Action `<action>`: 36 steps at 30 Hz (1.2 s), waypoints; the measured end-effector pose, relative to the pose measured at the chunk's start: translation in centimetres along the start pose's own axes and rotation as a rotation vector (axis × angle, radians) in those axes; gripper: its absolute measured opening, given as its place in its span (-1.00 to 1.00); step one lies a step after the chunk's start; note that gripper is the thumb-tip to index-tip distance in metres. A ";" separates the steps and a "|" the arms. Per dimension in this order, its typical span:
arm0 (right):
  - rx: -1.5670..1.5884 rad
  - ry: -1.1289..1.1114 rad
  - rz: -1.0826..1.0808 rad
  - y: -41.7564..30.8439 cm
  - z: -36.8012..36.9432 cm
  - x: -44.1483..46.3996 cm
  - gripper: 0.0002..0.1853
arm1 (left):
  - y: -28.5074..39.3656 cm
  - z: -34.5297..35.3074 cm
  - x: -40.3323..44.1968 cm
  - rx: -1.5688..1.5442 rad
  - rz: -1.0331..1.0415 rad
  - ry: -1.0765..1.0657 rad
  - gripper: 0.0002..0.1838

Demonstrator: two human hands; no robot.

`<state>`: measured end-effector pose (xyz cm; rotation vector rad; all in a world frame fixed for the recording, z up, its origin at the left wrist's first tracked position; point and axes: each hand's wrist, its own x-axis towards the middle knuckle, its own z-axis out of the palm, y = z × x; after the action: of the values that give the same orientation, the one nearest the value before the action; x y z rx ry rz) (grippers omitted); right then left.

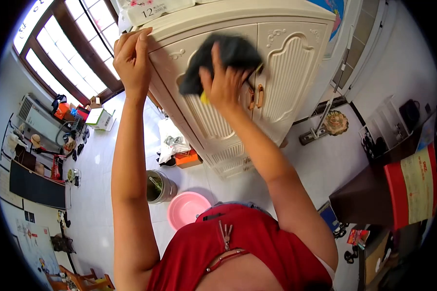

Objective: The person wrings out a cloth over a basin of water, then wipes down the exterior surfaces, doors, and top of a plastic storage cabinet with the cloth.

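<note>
A cream cabinet (228, 119) with carved, ribbed doors stands in front of me. With fingers bent over its upper left corner, my left hand (132, 60) grips the cabinet's top edge. My right hand (223, 82) holds a dark grey cloth (228, 51) against the upper part of the left door; cloth and fingertips are blurred by motion. A small patch of yellow shows under the hand. Just right of that hand are the two door handles (260, 96), brass-coloured.
A pink basin (185, 208) and a metal bucket (162, 188) with green matter inside stand on the floor near my body. An orange box (188, 159) and a white plastic bag (172, 138) lie by the cabinet's left side. A printed white package (155, 10) rests on top.
</note>
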<state>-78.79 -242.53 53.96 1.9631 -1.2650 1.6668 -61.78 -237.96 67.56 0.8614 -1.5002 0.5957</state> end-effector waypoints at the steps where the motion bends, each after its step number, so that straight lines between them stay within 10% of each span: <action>1: 0.115 0.051 0.073 -0.5 -1.9 3.0 -0.28 | 0.0 0.0 0.1 -0.004 0.005 -0.001 -0.79; 7: -0.040 0.153 -0.207 4.3 -0.8 1.0 -0.29 | -1.4 -0.1 -0.3 0.026 0.009 -0.036 -0.73; 10: -0.077 -0.467 0.042 7.3 0.5 -9.1 -0.32 | -1.9 0.4 -0.4 -0.123 0.033 -0.003 -0.73; 12: -0.186 -0.286 -0.294 9.3 1.2 -13.6 -0.34 | -4.4 -2.9 2.4 -0.193 -0.120 -0.475 -0.57; 13: -0.109 -0.852 -0.003 9.5 0.4 -14.5 -0.36 | -4.1 -3.4 3.0 -0.193 -0.146 -0.542 -0.53; 15: -0.172 -0.783 0.013 9.0 0.4 -14.1 -0.36 | -2.2 0.8 -0.3 -0.076 0.013 0.009 -0.73; 16: -0.203 -0.750 0.021 8.3 0.4 -13.4 -0.36 | -2.3 0.7 -0.5 -0.048 0.013 -0.011 -0.73; 17: -0.128 -0.238 -0.132 7.9 1.1 -12.2 -0.33 | -2.5 0.4 -0.4 -0.021 0.015 -0.029 -0.73; 23: 0.014 0.405 0.082 1.4 -1.5 7.2 -0.25 | -0.3 0.5 -0.1 0.031 0.036 0.051 -0.77; 29: 0.130 0.190 -0.473 -4.1 -2.9 11.2 -0.43 | 0.1 0.1 0.0 0.034 -0.044 -0.030 -0.63; 36: -0.014 0.136 -0.529 4.6 -7.2 15.0 -0.65 | 0.6 0.0 0.0 0.035 -0.004 -0.019 -0.71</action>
<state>-87.66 -246.80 68.08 1.9164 -0.6289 1.4784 -62.25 -237.65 67.67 0.8992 -1.5085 0.6137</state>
